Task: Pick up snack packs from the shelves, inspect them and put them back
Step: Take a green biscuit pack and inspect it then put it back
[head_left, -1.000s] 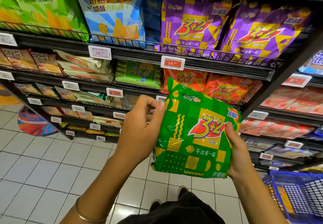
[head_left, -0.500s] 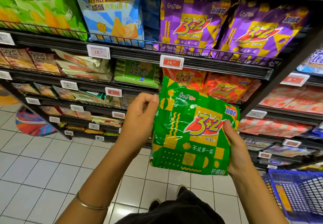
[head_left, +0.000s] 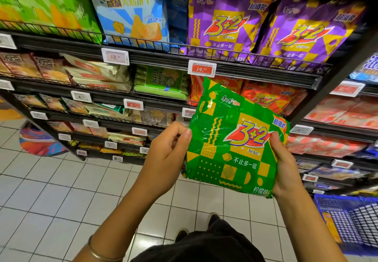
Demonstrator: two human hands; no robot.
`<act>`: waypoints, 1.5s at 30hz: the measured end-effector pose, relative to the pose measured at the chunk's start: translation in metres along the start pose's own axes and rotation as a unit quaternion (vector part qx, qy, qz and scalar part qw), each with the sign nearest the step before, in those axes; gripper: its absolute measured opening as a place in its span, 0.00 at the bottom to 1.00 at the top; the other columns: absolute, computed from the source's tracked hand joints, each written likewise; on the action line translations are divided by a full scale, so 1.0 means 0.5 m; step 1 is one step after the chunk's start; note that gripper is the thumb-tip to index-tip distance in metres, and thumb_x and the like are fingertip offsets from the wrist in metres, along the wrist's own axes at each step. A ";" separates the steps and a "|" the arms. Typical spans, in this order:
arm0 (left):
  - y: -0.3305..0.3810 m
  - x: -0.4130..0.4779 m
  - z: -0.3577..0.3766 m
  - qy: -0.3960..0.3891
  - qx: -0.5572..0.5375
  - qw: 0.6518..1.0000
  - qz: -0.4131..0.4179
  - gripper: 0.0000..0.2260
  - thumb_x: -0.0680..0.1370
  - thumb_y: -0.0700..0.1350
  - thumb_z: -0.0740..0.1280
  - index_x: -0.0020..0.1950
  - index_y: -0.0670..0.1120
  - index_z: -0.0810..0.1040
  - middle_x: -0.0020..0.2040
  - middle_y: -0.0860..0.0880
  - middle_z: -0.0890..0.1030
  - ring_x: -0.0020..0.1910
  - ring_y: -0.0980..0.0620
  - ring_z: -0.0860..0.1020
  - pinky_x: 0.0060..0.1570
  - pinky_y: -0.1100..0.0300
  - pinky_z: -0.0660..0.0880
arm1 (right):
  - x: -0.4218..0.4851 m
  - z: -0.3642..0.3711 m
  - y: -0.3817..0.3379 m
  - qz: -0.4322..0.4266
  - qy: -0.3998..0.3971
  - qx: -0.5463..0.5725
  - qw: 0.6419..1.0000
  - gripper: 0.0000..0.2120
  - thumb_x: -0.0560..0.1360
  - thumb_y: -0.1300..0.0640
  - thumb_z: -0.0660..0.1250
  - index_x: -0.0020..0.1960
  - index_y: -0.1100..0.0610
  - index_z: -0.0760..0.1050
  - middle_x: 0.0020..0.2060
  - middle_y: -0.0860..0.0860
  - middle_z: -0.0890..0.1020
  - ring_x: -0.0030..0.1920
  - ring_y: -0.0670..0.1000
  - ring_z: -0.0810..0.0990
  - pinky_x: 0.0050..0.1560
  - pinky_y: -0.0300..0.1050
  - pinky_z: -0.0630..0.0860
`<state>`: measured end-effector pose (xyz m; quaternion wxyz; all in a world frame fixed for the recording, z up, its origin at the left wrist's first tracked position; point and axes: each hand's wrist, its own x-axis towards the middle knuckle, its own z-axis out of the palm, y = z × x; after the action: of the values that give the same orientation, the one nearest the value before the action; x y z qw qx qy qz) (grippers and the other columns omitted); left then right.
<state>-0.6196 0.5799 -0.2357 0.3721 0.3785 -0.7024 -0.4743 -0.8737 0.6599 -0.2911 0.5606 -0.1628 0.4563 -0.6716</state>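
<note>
2 hands hold 1 green snack pack (head_left: 235, 145) in front of the shelves (head_left: 225, 67), its printed face toward the camera and tilted a little to the right. Left hand (head_left: 165, 157) pinches the pack's left edge between thumb and curled fingers. Right hand (head_left: 286, 165) grips the right side, thumb lying on the front. Purple packs (head_left: 221, 22) stand on the upper shelf above a red price tag (head_left: 201, 69). Low on the right sits a blue basket (head_left: 351, 221) over the tiled floor (head_left: 51, 190).

Snack pack (head_left: 235, 145): green, yellow geometric checks, red "3+2". Upper-shelf packs (head_left: 221, 24): purple, yellow checks. Basket (head_left: 351, 221): blue mesh. Floor (head_left: 51, 190): white tiles.
</note>
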 end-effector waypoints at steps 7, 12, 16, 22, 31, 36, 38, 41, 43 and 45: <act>-0.022 -0.006 0.003 0.073 0.065 0.995 0.004 0.13 0.85 0.52 0.55 0.41 0.55 0.70 0.34 0.57 0.75 0.30 0.58 0.70 0.30 0.64 0.66 | 0.005 0.016 0.001 0.003 0.017 -0.012 1.000 0.39 0.57 0.37 0.86 0.63 0.52 0.83 0.62 0.59 0.84 0.60 0.63 0.85 0.56 0.66 0.82; -0.028 -0.004 -0.012 0.129 0.183 0.973 0.049 0.11 0.85 0.49 0.57 0.44 0.51 0.70 0.32 0.53 0.74 0.30 0.54 0.73 0.30 0.50 0.70 | 0.005 0.033 0.001 -0.001 0.018 -0.021 1.000 0.46 0.60 0.39 0.85 0.72 0.56 0.75 0.63 0.60 0.84 0.60 0.63 0.85 0.52 0.62 0.84; -0.029 -0.001 -0.024 0.137 0.217 0.963 0.078 0.10 0.85 0.49 0.58 0.45 0.49 0.71 0.31 0.55 0.72 0.29 0.54 0.73 0.27 0.52 0.68 | 0.011 0.040 0.003 -0.016 0.014 -0.013 1.000 0.39 0.66 0.42 0.78 0.73 0.57 0.73 0.63 0.60 0.84 0.60 0.63 0.85 0.51 0.61 0.84; -0.043 -0.004 -0.028 0.118 0.240 0.963 0.035 0.12 0.86 0.53 0.55 0.46 0.52 0.70 0.32 0.54 0.75 0.31 0.53 0.75 0.30 0.48 0.73 | 0.013 0.037 0.004 -0.024 0.010 -0.023 0.999 0.30 0.76 0.46 0.70 0.74 0.59 0.72 0.63 0.61 0.84 0.60 0.63 0.85 0.52 0.61 0.84; -0.083 0.002 -0.051 0.059 0.269 0.961 0.003 0.13 0.84 0.56 0.51 0.47 0.51 0.67 0.33 0.51 0.75 0.33 0.48 0.75 0.33 0.45 0.74 | 0.012 0.059 -0.007 -0.019 0.019 -0.092 0.995 0.31 0.70 0.44 0.77 0.68 0.57 0.78 0.58 0.60 0.86 0.56 0.61 0.87 0.48 0.56 0.85; -0.108 -0.010 -0.035 0.040 0.191 0.980 -0.041 0.12 0.87 0.54 0.53 0.44 0.54 0.65 0.34 0.50 0.74 0.34 0.49 0.75 0.31 0.45 0.73 | 0.012 0.061 -0.012 -0.012 0.034 -0.101 0.994 0.28 0.72 0.44 0.77 0.68 0.55 0.78 0.58 0.59 0.86 0.56 0.61 0.87 0.47 0.54 0.85; -0.116 -0.013 -0.034 0.037 0.207 0.977 -0.036 0.11 0.86 0.54 0.54 0.44 0.55 0.65 0.34 0.51 0.74 0.33 0.52 0.74 0.30 0.52 0.66 | 0.012 0.061 -0.012 -0.007 0.032 -0.111 0.993 0.29 0.71 0.43 0.77 0.68 0.55 0.78 0.58 0.59 0.86 0.56 0.61 0.87 0.47 0.54 0.85; -0.122 -0.006 -0.043 0.032 0.231 0.971 -0.049 0.10 0.84 0.57 0.54 0.46 0.56 0.65 0.36 0.51 0.76 0.38 0.52 0.75 0.33 0.54 0.65 | 0.010 0.062 -0.006 -0.002 0.034 -0.109 0.993 0.29 0.72 0.44 0.77 0.69 0.55 0.78 0.59 0.60 0.86 0.57 0.62 0.86 0.50 0.56 0.85; -0.121 0.002 -0.049 0.033 0.229 0.972 -0.053 0.10 0.83 0.59 0.55 0.47 0.56 0.67 0.35 0.53 0.77 0.37 0.54 0.75 0.32 0.54 0.65 | 0.010 0.063 -0.004 0.002 0.041 -0.098 0.994 0.29 0.72 0.44 0.76 0.69 0.55 0.78 0.59 0.60 0.86 0.57 0.62 0.87 0.49 0.57 0.85; -0.115 0.006 -0.056 0.028 0.208 0.976 -0.060 0.12 0.84 0.60 0.56 0.47 0.56 0.69 0.35 0.56 0.79 0.34 0.57 0.76 0.32 0.55 0.65 | 0.011 0.065 -0.007 -0.003 0.041 -0.097 0.994 0.29 0.73 0.44 0.76 0.69 0.55 0.77 0.59 0.60 0.86 0.57 0.62 0.86 0.49 0.56 0.85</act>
<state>-0.5860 0.5514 -0.2822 0.2759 0.5024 -0.7506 -0.3288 -0.8539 0.6408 -0.2727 0.5211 -0.1900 0.5415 -0.6318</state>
